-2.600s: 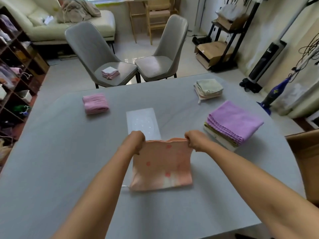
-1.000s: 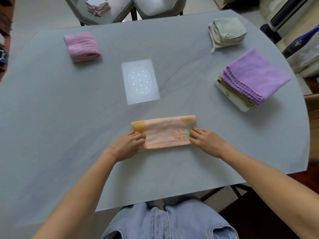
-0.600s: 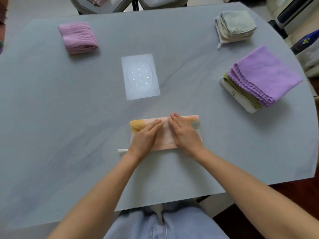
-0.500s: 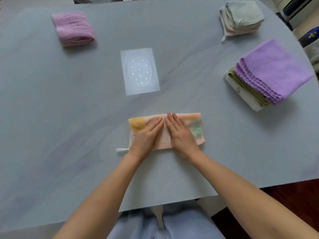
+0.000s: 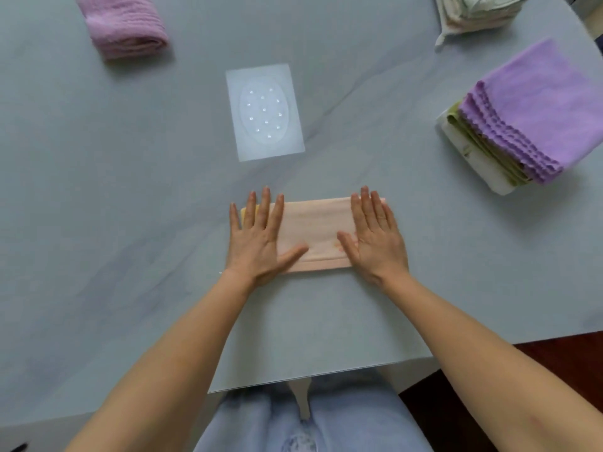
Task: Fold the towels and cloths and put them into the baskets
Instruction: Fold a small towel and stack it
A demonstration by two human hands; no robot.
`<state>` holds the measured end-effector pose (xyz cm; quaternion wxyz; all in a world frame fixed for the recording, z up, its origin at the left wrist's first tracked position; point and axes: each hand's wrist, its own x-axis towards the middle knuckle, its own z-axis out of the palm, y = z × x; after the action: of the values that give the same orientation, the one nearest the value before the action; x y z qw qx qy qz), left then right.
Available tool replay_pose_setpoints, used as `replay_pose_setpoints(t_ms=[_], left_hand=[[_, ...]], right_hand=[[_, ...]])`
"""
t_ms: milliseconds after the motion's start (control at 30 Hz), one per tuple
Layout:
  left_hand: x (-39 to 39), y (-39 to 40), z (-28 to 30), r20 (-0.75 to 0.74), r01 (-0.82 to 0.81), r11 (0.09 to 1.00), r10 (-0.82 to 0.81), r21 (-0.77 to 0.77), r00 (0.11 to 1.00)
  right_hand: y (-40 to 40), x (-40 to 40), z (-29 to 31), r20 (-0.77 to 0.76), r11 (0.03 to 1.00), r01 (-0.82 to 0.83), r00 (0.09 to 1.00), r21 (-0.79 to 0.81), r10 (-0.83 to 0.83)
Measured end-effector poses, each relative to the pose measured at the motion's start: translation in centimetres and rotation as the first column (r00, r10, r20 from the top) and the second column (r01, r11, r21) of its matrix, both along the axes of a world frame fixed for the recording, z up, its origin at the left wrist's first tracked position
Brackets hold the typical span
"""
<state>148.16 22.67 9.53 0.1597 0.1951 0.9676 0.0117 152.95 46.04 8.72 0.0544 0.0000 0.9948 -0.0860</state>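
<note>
Head view: nearest me, blue jeans [image 5: 313, 422] under the grey table [image 5: 98, 243] edge. My left hand [image 5: 257, 243] and right hand [image 5: 375, 239] lie flat, fingers straight, pressing the ends of the folded peach towel [image 5: 315, 233] near the table's front. Beyond it, a pale rectangle [image 5: 265, 112]; right, a purple-topped stack [image 5: 528, 115]; far left, a pink folded towel [image 5: 125, 24]; far right, a greenish pile [image 5: 476, 11].

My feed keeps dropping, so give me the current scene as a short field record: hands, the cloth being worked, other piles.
left hand: flat, pressing left end of peach cloth
right hand: flat, pressing right end
peach cloth: folded strip lying on the table
pink towel: folded, far left
purple stack: far right
pale green pile: top right
baskets: none in view
</note>
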Motion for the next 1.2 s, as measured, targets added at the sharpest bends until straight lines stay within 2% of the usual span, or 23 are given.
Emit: replay_pose_setpoints(t_ms=[67, 100, 133, 167, 233, 267, 333, 400, 433, 500, 567, 633, 733, 800, 900, 1000, 1067, 1133, 1200], left_hand=[[0.1, 0.5, 0.6, 0.067, -0.084, 0.995, 0.08, 0.049, 0.995], [0.4, 0.8, 1.1, 0.089, -0.194, 0.974, 0.185, 0.119, 0.979], [0.8, 1.2, 1.7, 0.1, -0.346, 0.913, 0.332, 0.217, 0.938], [1.2, 1.6, 2.3, 0.111, -0.503, 0.802, 0.495, 0.322, 0.862], [1.5, 2.2, 3.5, 0.182, -0.723, 0.521, 0.74, 0.454, 0.647], [1.6, 2.5, 3.9, 0.241, -0.79, 0.412, 0.796, 0.455, 0.554], [1.7, 2.7, 4.5, 0.338, -0.869, 0.275, 0.839, 0.412, 0.426], [1.5, 2.7, 4.9, 0.399, -0.914, 0.214, 0.848, 0.344, 0.348], [1.4, 2.5, 5.0, 0.409, -0.93, 0.22, 0.851, 0.293, 0.33], [0.9, 1.9, 5.1, 0.404, -0.938, 0.299, 0.847, 0.176, 0.346], [0.7, 1.5, 5.1, 0.401, -0.916, 0.385, 0.825, 0.115, 0.397], [0.9, 1.2, 5.0, 0.392, -0.879, 0.458, 0.791, 0.13, 0.47], [1.4, 0.9, 4.7, 0.375, -0.815, 0.511, 0.724, 0.272, 0.579], [1.6, 0.6, 4.7, 0.395, -0.789, 0.466, 0.69, 0.399, 0.607], [1.8, 0.6, 5.0, 0.439, -0.757, 0.295, 0.67, 0.583, 0.599], [1.8, 1.2, 5.8, 0.472, -0.739, 0.188, 0.662, 0.647, 0.582], [1.8, 1.6, 6.4, 0.464, -0.725, 0.197, 0.652, 0.66, 0.599], [1.7, 1.7, 7.2, 0.43, -0.706, 0.267, 0.637, 0.656, 0.64], [1.5, 1.8, 8.0, 0.393, -0.684, 0.334, 0.622, 0.649, 0.677]], right_hand=[[0.1, 0.3, 0.5, 0.041, 0.996, 0.091, 0.995, -0.008, -0.09], [-0.1, 0.5, 0.9, 0.027, 0.994, 0.113, 0.993, -0.008, -0.113], [-0.7, 0.6, 1.3, 0.006, 0.994, 0.108, 0.994, -0.009, -0.108], [-1.3, 0.7, 1.5, -0.019, 0.997, 0.077, 0.997, -0.013, -0.077], [-2.9, 0.3, 1.7, -0.059, 0.999, -0.023, 0.998, -0.041, 0.021], [-3.6, 0.3, 1.6, -0.064, 0.997, -0.052, 0.997, -0.055, 0.048], [-4.6, 0.2, 1.2, -0.043, 0.996, -0.067, 0.997, -0.064, 0.064], [-5.1, 0.0, 1.0, -0.037, 0.996, -0.062, 0.998, -0.062, 0.06], [-5.2, 0.0, 0.8, -0.038, 0.996, -0.065, 0.997, -0.063, 0.062], [-5.4, 0.0, 0.5, -0.047, 0.996, -0.065, 0.997, -0.056, 0.063], [-5.4, -0.1, 0.3, -0.059, 0.997, -0.059, 0.997, -0.041, 0.056], [-5.4, 0.0, 0.1, -0.068, 0.998, -0.051, 0.997, -0.029, 0.049], [-5.5, -0.1, 0.1, -0.082, 0.998, -0.059, 0.995, -0.006, 0.059], [-5.6, -0.1, 0.0, -0.083, 0.998, -0.065, 0.994, 0.007, 0.066], [-5.6, 0.0, 0.1, -0.066, 0.997, -0.075, 0.995, 0.019, 0.076], [-5.7, -0.1, -0.1, -0.029, 0.997, -0.069, 0.997, 0.027, 0.07], [-5.8, -0.4, -0.1, -0.011, 0.996, -0.085, 0.996, 0.001, 0.085], [-5.1, -0.5, 0.3, -0.059, 0.994, -0.112, 0.992, -0.021, 0.11], [-3.5, -0.1, 1.2, -0.133, 0.997, -0.009, 0.991, -0.07, -0.001]])
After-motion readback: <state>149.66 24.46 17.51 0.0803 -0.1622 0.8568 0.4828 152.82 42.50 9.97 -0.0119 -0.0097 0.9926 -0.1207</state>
